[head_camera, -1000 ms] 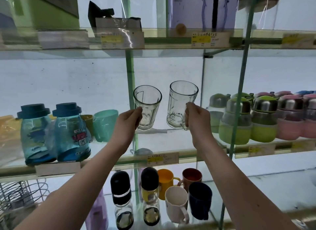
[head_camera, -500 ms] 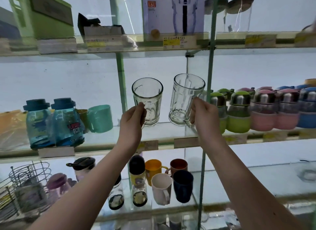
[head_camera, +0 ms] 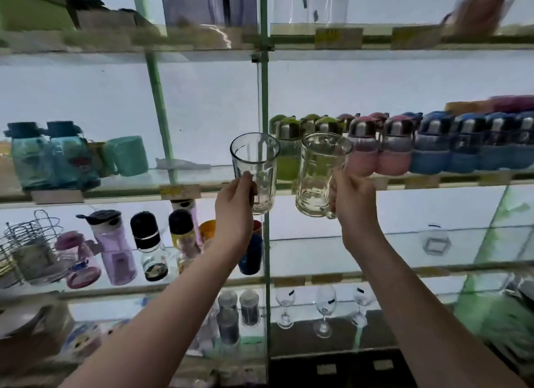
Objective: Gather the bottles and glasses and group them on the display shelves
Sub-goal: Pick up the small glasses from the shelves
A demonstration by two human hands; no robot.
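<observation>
Single view, worn on the head. Faces forward, roughly level, square-on to the display shelves (head_camera: pixel 115 192), near enough for both outstretched arms to reach the middle level. Centred on the green upright post (head_camera: pixel 264 99), with the left grip (head_camera: pixel 235 211) round a tumbler (head_camera: pixel 255 162) and the right grip (head_camera: pixel 355 205) on a mug (head_camera: pixel 320 174) just to either side of it. Wide-angle: takes in four shelf levels from top edge to bottom, bowing them toward the corners. Smeared by blur at the outer edges, sharper in the middle.

The tall clear glass tumbler (head_camera: pixel 255 156) and the thick clear glass mug (head_camera: pixel 320 168) that I held were smooth and glossy.
</observation>
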